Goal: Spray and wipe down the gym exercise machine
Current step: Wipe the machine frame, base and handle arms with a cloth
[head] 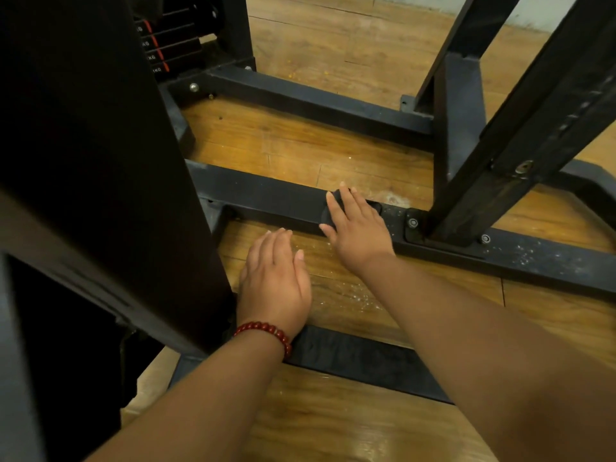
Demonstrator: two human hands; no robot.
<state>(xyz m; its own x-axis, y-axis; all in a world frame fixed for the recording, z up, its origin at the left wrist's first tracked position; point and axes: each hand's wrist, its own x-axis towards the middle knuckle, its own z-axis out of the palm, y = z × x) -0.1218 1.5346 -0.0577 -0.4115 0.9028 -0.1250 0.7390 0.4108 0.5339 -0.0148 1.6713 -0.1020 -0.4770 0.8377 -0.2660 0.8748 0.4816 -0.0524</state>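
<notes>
Nearest, the machine's near bar crosses under both forearms. Just past it the left hand, a bracelet at its wrist, lies flat on the floor as a prop. Its grip is released, fingers straight and holding nothing. Farther on, the right hand presses a dark cloth onto the middle bar. That grip is released too, the fingers laid straight over the cloth rather than curled round it. No spray bottle shows. The step in hand looks like wiping this bar. To do it well, I would hold the palm flat so the cloth covers the bar's whole top, then draw it right in one long stroke toward the white specks dotting the bar beyond the post. The stroke should work round the bolted foot plate and down the bar's side face. The grit may only smear, so folding to a fresh side should help. Beyond lie the far bar and the weight stack
</notes>
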